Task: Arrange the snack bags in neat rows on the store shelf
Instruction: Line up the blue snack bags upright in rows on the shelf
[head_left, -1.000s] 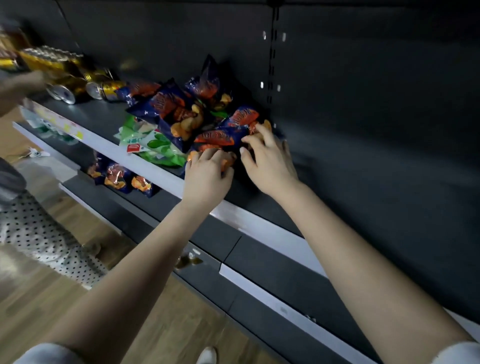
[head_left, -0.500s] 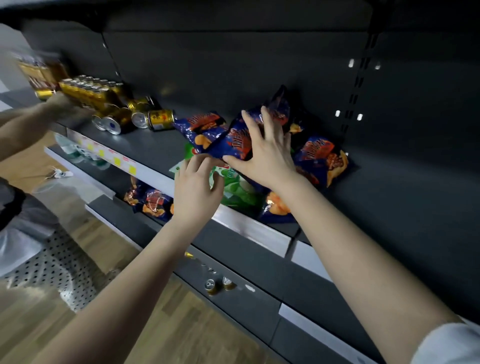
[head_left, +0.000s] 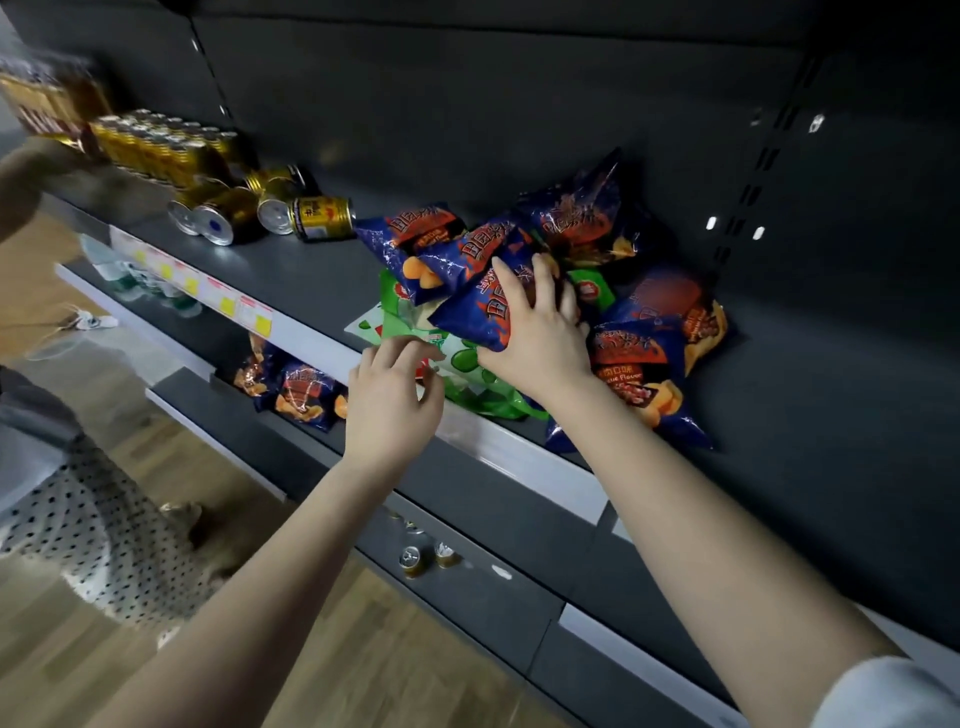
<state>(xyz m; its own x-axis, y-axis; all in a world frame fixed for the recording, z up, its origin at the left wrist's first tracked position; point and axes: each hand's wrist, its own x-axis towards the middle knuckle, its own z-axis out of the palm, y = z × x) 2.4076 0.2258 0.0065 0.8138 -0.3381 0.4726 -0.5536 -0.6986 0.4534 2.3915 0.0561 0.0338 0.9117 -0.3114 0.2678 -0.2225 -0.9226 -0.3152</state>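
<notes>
On the shelf (head_left: 311, 273), right of the cans (head_left: 317, 218), the bags (head_left: 644, 353) lie in 1 loose heap; no rows formed yet. Recommended: take 1 bag at a time from the top, support both edges, stand it upright, square to the shelf front. Left hand (head_left: 392, 400): fingers loosely curled, empty, just beside the green bag (head_left: 462, 364); contact cannot be confirmed. Right hand (head_left: 535, 332): fingers spread flat on the top blue bag (head_left: 472, 306), pressing it.

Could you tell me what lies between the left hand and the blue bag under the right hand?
A green snack bag, shown in the head view.
</notes>
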